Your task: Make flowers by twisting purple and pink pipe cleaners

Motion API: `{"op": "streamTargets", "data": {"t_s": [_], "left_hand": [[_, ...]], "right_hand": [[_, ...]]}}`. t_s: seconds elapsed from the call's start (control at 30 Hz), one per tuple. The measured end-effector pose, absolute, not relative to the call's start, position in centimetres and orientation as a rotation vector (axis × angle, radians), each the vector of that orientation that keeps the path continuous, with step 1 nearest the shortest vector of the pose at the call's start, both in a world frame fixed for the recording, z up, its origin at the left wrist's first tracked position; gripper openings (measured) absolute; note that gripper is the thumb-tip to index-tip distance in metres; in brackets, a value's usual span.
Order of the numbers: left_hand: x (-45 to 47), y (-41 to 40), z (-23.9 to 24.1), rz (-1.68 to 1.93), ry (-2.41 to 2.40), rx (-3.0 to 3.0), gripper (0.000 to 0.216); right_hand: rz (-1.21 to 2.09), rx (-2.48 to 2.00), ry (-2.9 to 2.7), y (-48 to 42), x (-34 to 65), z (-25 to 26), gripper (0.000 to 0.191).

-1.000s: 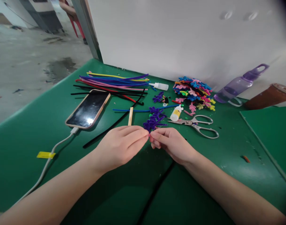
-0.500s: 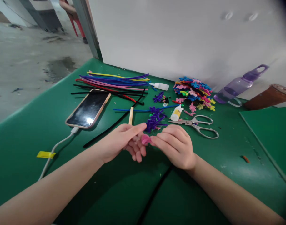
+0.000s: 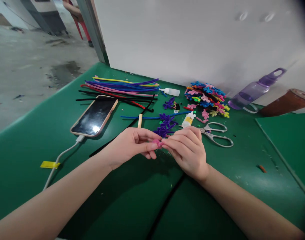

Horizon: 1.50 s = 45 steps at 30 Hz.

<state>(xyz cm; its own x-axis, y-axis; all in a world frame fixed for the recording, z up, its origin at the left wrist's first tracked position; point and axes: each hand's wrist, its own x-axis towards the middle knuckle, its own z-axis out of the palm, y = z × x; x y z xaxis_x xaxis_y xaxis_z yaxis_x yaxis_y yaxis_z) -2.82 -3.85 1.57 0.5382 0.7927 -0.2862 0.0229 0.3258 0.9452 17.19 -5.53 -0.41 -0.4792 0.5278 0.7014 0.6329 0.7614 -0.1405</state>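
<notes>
A small pink pipe-cleaner piece (image 3: 157, 142) with looped ends is pinched between both hands above the table. Thumb and fingertips of my left hand (image 3: 133, 143) close on its left side. My right hand (image 3: 188, 150) grips its right side, fingers curled together. Just behind them lie purple pipe-cleaner shapes (image 3: 164, 125). A small white glue bottle (image 3: 188, 120) with a yellow label stands tilted beyond my right hand. Scissors (image 3: 218, 135) lie to the right, their blades partly hidden by that hand. A wooden stick (image 3: 140, 120) points out behind my left hand.
A phone (image 3: 94, 116) on a white cable (image 3: 61, 155) lies left. Behind are straight pipe cleaners (image 3: 122, 88), another glue bottle (image 3: 171, 92) and a heap of colourful pipe-cleaner shapes (image 3: 207, 95). A purple water bottle (image 3: 252, 91) and a brown cup (image 3: 287, 103) stand by the wall.
My left hand has turned and closed its thumb and fingers on the pink piece; before, its fingers were spread below it. My right hand keeps its grip, slightly raised.
</notes>
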Motion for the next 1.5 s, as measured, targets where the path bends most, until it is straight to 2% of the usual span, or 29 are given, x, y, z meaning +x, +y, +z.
{"op": "streamTargets", "data": {"t_s": [0.23, 0.4, 0.5, 0.6, 0.7, 0.8, 0.83, 0.9, 1.0, 1.07, 1.17, 1.3, 1.5], "left_hand": [[-2.8, -4.5, 1.4, 0.788, 1.066, 1.785, 0.013], [-3.0, -5.0, 0.5, 1.12, 0.97, 2.409, 0.007], [-3.2, -5.1, 0.0, 1.283, 0.914, 2.672, 0.007], [-3.4, -5.1, 0.0, 1.307, 0.922, 2.832, 0.008], [-3.5, -5.4, 0.2, 1.339, 0.872, 2.882, 0.011], [-3.4, -5.6, 0.1, 1.368, 0.805, 2.846, 0.014], [-3.2, -5.6, 0.1, 1.368, 0.827, 2.8, 0.016], [-2.9, -5.4, 0.0, 1.345, 0.976, 2.61, 0.026], [-2.6, -5.1, 0.1, 1.171, 1.239, 2.115, 0.042], [-2.5, -4.9, 0.4, 1.003, 1.248, 1.824, 0.036], [-2.5, -4.6, 0.8, 0.757, 1.136, 1.522, 0.027], [-2.4, -4.3, 1.2, 0.595, 1.036, 1.269, 0.024], [-2.3, -4.2, 1.2, 0.702, 1.037, 1.149, 0.021]], "right_hand": [[-0.124, -0.887, -2.17, -5.3, 16.9, -0.9, 0.018], [0.219, -0.919, -2.05, -5.8, 16.3, -0.2, 0.01], [0.604, -1.085, -1.925, -6.1, 15.9, 0.6, 0.016], [1.246, -1.223, -1.718, -5.9, 15.9, 1.2, 0.024], [1.891, -1.112, -1.348, -5.6, 16.1, 1.4, 0.025], [2.171, -1.035, -1.18, -5.3, 16.2, 1.4, 0.026], [2.113, -1.059, -1.228, -5.3, 16.3, 1.3, 0.026], [1.758, -1.185, -1.451, -5.3, 16.2, 1.0, 0.025], [0.878, -1.233, -1.847, -5.3, 16.4, 0.2, 0.016], [0.354, -1.037, -2.079, -5.3, 16.6, -0.2, 0.01], [-0.143, -0.793, -2.329, -5.5, 17.1, -0.4, 0.016], [-0.4, -0.703, -2.407, -5.7, 17.6, -0.2, 0.021], [-0.346, -0.772, -2.318, -5.5, 17.6, -0.5, 0.023]]}}
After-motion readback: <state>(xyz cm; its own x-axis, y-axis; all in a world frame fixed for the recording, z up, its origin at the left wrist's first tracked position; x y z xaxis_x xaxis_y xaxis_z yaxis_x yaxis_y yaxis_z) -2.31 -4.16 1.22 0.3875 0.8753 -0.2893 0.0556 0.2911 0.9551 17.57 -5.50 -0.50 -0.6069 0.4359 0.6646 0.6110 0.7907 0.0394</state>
